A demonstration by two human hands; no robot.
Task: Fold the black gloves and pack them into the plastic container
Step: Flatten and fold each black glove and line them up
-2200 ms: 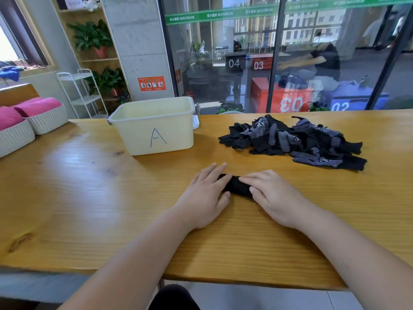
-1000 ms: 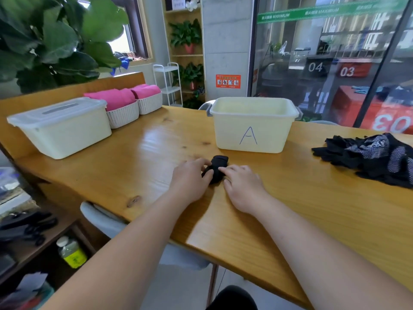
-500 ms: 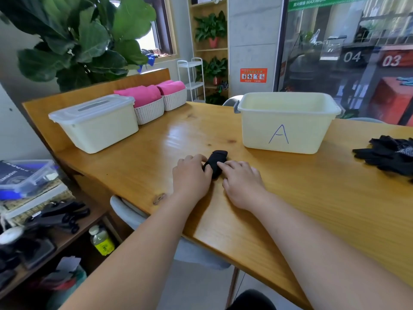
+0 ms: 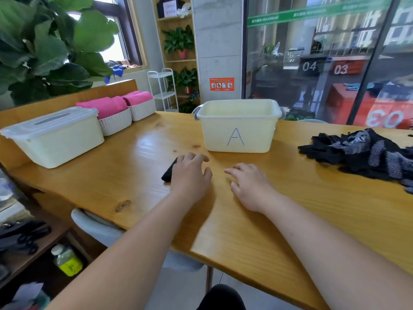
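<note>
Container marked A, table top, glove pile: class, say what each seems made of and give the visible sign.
Container marked A: likely plastic, pale cream, smooth moulded walls and rolled rim.
Table top: wood, glossy varnish; grain, knots and window glare show.
Glove pile: apparently knit fabric, matte black, limp and crumpled, some with pale grip dots.

The left hand (image 4: 190, 177) rests on a folded black glove (image 4: 168, 174) on the wooden surface (image 4: 290, 209); the right hand (image 4: 248, 184) lies flat nearby, before the cream container (image 4: 239, 130) marked A
</note>
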